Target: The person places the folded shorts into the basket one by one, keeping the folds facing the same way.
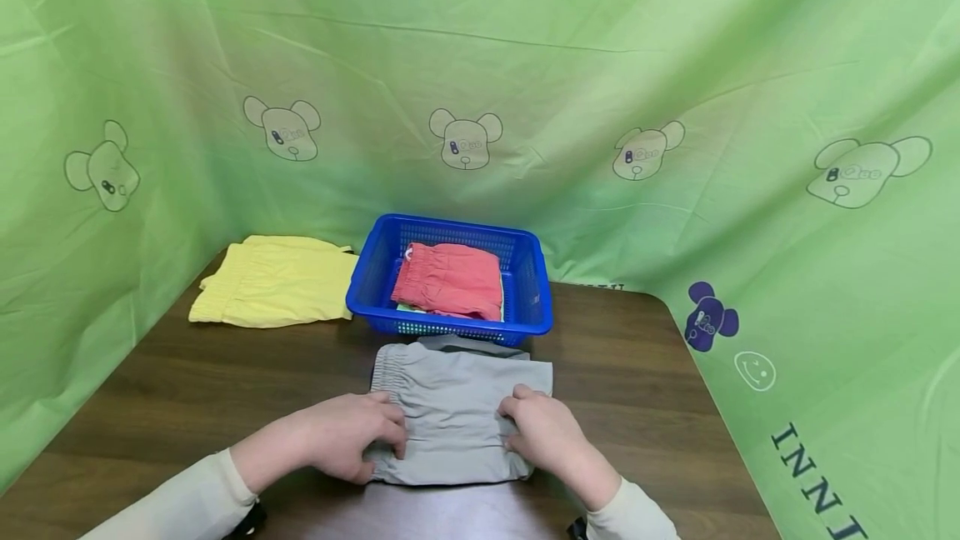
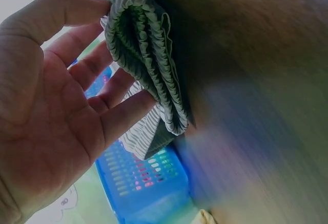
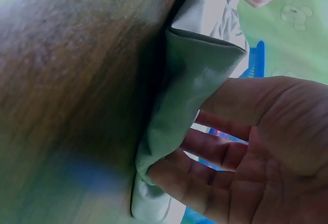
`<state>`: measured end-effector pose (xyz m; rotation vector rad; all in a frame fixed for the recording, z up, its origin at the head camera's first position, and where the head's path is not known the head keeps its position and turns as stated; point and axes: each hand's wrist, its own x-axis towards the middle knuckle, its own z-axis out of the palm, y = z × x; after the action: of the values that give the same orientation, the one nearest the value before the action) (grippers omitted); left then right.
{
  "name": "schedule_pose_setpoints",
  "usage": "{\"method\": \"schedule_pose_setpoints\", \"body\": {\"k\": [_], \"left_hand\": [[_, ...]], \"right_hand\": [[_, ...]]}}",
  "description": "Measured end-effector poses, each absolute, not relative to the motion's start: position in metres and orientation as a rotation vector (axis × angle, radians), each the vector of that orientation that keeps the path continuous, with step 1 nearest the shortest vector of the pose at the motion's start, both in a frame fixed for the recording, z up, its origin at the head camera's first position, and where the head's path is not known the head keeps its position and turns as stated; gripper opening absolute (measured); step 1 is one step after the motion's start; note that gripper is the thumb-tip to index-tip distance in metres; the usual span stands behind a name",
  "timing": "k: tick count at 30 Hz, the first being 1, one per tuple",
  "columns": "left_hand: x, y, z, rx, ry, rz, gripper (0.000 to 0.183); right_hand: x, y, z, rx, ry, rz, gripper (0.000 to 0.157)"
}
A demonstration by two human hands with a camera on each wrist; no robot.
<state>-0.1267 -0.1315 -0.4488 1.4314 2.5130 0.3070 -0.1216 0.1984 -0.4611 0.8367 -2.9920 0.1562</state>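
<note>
Grey shorts [image 1: 461,415] lie folded on the table in front of the basket, gathered elastic waistband to the left. My left hand [image 1: 352,433] touches the waistband side with fingers slightly bent. In the left wrist view its thumb and fingertips meet the edge of the ruffled waistband [image 2: 146,55], whose layers gape. At the opposite side, my right hand [image 1: 546,432] rests its loosely bent fingers on the grey cloth. The right wrist view shows those fingers [image 3: 220,149] against the folded side edge [image 3: 187,80] of the shorts.
Behind the shorts stands a blue plastic basket [image 1: 450,327] holding folded red shorts [image 1: 450,277] over other cloth, partly hidden. Yellow shorts [image 1: 277,282] lie left of the basket. A green curtain [image 1: 465,40] with printed bear heads encloses the wooden table [image 1: 637,407] at back and sides.
</note>
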Motion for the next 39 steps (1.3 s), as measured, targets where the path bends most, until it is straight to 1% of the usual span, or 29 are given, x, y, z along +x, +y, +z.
{"method": "schedule_pose_setpoints", "body": {"k": [14, 18, 21, 24, 31, 39], "left_hand": [[-0.124, -0.143, -0.444, 1.408, 2.545, 0.345, 0.032], [-0.124, -0.142, -0.443, 1.384, 2.553, 0.371, 0.024], [-0.125, -0.138, -0.442, 1.348, 2.570, 0.374, 0.016], [-0.126, -0.135, -0.443, 1.326, 2.604, 0.363, 0.012], [-0.131, -0.133, -0.445, 1.237, 2.752, 0.438, 0.013], [-0.134, -0.139, -0.448, 0.996, 2.929, 0.507, 0.020]], "right_hand": [[-0.121, 0.183, -0.463, 0.817, -2.969, 0.109, 0.031], [-0.119, 0.185, -0.462, 0.813, -2.982, 0.148, 0.032], [-0.120, 0.188, -0.461, 0.843, -2.992, 0.204, 0.035], [-0.124, 0.194, -0.459, 0.889, -3.005, 0.276, 0.038], [-0.127, 0.203, -0.455, 0.945, -3.028, 0.418, 0.037], [-0.126, 0.207, -0.450, 0.923, -3.007, 0.481, 0.029]]}}
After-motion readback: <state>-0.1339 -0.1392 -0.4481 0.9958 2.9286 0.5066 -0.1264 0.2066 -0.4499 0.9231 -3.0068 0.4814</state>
